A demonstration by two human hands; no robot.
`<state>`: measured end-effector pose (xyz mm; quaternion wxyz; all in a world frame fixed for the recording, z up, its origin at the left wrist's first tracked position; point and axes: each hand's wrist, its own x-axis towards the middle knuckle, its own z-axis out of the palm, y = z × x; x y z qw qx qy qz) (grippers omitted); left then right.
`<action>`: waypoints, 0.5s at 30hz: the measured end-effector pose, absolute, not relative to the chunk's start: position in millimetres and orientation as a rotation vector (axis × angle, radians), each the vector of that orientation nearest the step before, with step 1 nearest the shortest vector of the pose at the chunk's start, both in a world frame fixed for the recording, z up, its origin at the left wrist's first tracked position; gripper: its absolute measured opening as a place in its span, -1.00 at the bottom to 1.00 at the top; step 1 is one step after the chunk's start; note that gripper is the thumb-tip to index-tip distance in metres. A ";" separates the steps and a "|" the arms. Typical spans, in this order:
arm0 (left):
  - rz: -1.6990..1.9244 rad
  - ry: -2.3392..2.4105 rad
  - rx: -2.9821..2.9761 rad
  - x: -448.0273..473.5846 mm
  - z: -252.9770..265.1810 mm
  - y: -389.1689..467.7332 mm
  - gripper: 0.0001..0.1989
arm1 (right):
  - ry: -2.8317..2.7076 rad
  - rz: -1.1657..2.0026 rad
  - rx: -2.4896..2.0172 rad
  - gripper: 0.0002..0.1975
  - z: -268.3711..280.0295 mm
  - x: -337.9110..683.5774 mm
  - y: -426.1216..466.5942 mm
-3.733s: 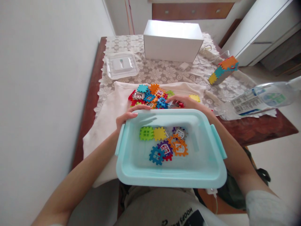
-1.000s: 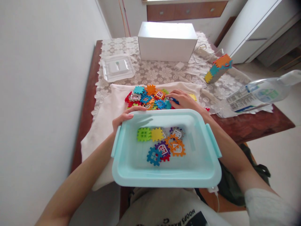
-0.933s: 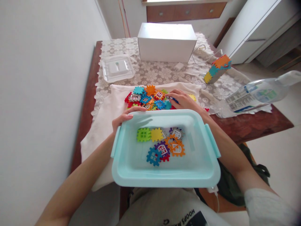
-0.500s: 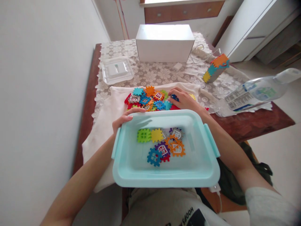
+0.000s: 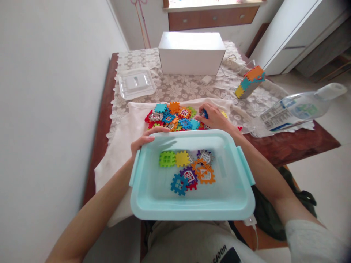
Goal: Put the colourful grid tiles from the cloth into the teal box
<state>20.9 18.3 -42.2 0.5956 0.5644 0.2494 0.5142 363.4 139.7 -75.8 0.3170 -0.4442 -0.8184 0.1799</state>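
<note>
Right fingers (image 5: 203,106) are curled closed, pinching a dark blue piece (image 5: 204,113) at the right part of the pile (image 5: 175,116); our left fingers (image 5: 157,130) are closed on the far-left corner of the teal tub (image 5: 192,214), thumb over the rim; whatever bears the tub from below is hidden.

Pile sits just beyond the tub's far rim on a white cloth (image 5: 117,146); colours mixed, pieces overlapping; we can't see its near edge, tub blocks it.

Inside the tub we have a green tile (image 5: 167,159) touching a yellow tile (image 5: 182,159); a blue tile (image 5: 179,184) overlaps a purple tile (image 5: 189,176), red showing under it; two orange frames (image 5: 203,171) overlap beside them, toward the right.

Rest of the counter (image 5: 290,148): lace cover (image 5: 189,87); clear lid (image 5: 137,84) far left; white box (image 5: 192,62) at the back; small white block (image 5: 206,79) in front of it; built-up tile block (image 5: 250,82) to the right, well apart from the pile; clear bottle (image 5: 298,109) near the right edge, white cap on.
</note>
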 end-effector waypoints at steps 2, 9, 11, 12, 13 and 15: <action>1.199 0.581 1.272 18.7 -42.6 16.1 -0.83 | -2.131 0.485 -1.192 -0.72 -75.1 361.9 138.7; 1.337 0.636 1.468 12.4 -54.1 11.6 -0.68 | -1.798 0.644 -1.132 -0.63 -56.0 358.5 131.1; 1.428 0.558 1.584 9.8 -59.6 14.6 -0.60 | -1.635 0.918 -0.978 -0.56 -46.8 355.0 126.0; 1.468 0.503 1.629 8.5 -62.0 16.0 -0.58 | -1.543 1.073 -0.872 -0.53 -41.5 352.6 122.3; 1.488 0.458 1.657 7.3 -64.0 17.2 -0.58 | -1.454 1.217 -0.762 -0.49 -35.8 350.1 117.6; 1.478 0.433 1.657 5.3 -66.7 18.0 -0.60 | -1.321 1.430 -0.578 -0.43 -23.5 345.4 106.4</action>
